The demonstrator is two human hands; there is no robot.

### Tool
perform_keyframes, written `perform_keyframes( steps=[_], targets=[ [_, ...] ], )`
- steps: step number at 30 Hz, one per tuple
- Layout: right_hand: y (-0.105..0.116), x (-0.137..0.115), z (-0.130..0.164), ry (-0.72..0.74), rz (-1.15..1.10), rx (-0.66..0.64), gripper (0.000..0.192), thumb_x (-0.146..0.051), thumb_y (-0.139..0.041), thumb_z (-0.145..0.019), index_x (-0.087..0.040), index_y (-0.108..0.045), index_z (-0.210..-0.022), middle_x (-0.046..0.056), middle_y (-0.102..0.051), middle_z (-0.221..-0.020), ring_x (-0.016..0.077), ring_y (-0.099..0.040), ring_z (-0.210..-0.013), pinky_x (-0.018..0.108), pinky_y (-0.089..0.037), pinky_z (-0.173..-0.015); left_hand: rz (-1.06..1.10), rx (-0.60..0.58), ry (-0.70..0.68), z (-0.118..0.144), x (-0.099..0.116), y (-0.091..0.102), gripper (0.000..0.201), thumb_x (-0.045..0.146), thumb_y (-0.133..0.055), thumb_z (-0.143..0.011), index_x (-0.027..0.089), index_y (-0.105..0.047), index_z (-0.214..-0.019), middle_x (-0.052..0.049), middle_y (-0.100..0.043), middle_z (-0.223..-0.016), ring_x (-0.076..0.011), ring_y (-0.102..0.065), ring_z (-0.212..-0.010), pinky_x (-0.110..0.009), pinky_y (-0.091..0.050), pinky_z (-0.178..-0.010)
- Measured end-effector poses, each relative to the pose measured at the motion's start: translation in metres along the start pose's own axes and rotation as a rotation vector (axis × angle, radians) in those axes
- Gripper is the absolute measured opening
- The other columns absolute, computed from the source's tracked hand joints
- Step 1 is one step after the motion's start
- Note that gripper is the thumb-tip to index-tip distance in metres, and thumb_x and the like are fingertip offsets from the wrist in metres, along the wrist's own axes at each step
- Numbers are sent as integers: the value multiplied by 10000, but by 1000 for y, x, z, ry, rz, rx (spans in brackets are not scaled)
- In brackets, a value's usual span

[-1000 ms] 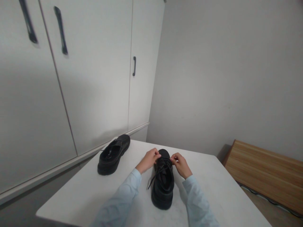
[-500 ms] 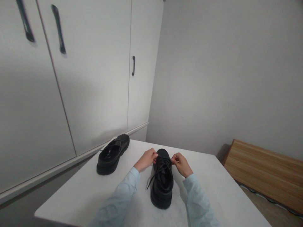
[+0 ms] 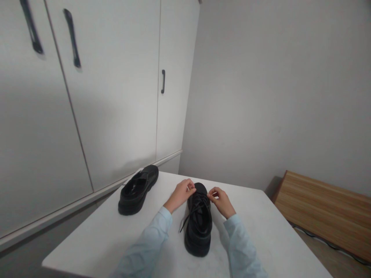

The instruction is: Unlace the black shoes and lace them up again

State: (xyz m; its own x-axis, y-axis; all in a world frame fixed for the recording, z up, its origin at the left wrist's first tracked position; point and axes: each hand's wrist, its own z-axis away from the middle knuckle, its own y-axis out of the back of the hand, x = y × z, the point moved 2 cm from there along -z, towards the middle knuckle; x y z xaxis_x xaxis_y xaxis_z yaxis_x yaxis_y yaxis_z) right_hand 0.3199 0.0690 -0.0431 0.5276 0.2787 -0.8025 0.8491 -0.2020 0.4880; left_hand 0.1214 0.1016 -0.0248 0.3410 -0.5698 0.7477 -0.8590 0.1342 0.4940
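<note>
A black lace-up shoe [image 3: 198,240] stands on the white table [image 3: 261,239], toe pointing away from me. Its black shoelace [image 3: 184,222] crosses over the tongue, and a loose end hangs down the left side. My left hand [image 3: 182,194] is at the left of the toe, thumb and forefinger pinched on a piece of lace at the front. On the right side my right hand [image 3: 220,203] pinches the lace near the front eyelets. The short bits of lace between the fingertips are barely visible against the dark leather.
Another black shoe [image 3: 135,199] rests at the table's left edge, toe also away from me. White cupboard doors [image 3: 121,96] rise behind on the left, a grey wall [image 3: 278,92] ahead. To the right is a wood-grain board [image 3: 324,208], with a cable below it.
My left hand has moved slightly up and right over the toe, still pinching. My right hand has shifted slightly left towards the lacing. Both shoes have stayed put.
</note>
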Motion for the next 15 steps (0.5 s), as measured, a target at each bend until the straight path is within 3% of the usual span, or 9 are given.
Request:
perform_keyframes(
  steps=[6,15],
  targets=[
    [-2,-14,2,62,-28,63,313,-498,-573,-747,-196,-516,-688,11,-538,-661,161,-513,-639,257,-427,-520,-28,-26,-101,4,20,1,204,376,-599,-767,177,-636,-791,-5,-521,-743,-132,-477,-666,-229,-370,-626],
    [-13,-15,3,67,17,25,233,-403,-606,-719,-180,-566,-665,7,-536,-627,154,-491,-603,254,-386,-529,-95,-56,-52,3,18,-10,123,284,-627,-750,163,-639,-728,4,-504,-716,-134,-507,-686,-225,-380,-636]
  ],
)
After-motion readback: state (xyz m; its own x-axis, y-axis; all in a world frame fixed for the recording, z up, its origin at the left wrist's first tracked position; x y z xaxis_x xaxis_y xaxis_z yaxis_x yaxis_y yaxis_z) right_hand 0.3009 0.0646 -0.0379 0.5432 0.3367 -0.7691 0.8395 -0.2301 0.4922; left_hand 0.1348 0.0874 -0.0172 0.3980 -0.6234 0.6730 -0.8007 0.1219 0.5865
